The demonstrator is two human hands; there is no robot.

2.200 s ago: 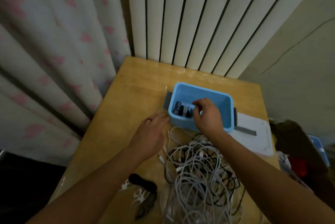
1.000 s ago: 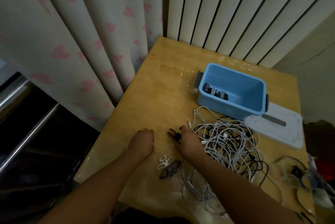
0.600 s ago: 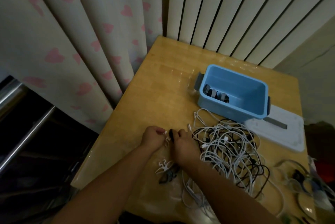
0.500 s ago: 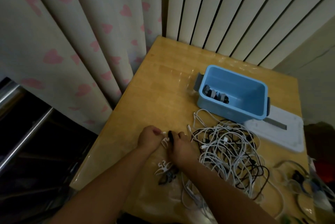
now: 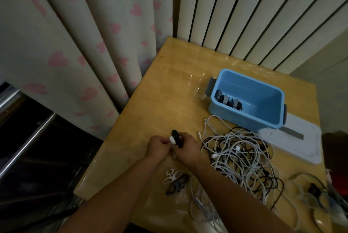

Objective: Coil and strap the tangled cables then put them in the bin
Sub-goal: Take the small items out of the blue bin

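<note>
— Wooden table [image 5: 169,89], blue bin [image 5: 244,117] on the far right part, w/ a few strapped bundles [image 5: 227,100] already lying inside at its left end.
— And the hands?
— Both up front, close together, near the table's left-centre. Left hand [image 5: 158,148] has fingers curled, pinching a small white connector [image 5: 171,139]. Right hand [image 5: 185,148] is curled round a black strap [image 5: 177,137] that sticks up between the two hands.
— Is the strap round a cable?
— Can't tell, too dim and small there.
— Rest of the cables?
— Tangled pile [image 5: 239,159], white and black, just right of the right hand, in front of the bin. White lid [image 5: 293,142] lies right of the bin. Loose straps [image 5: 174,180] sit near the front edge, between the forearms. Heart-print curtain [image 5: 66,44] hangs left.
</note>
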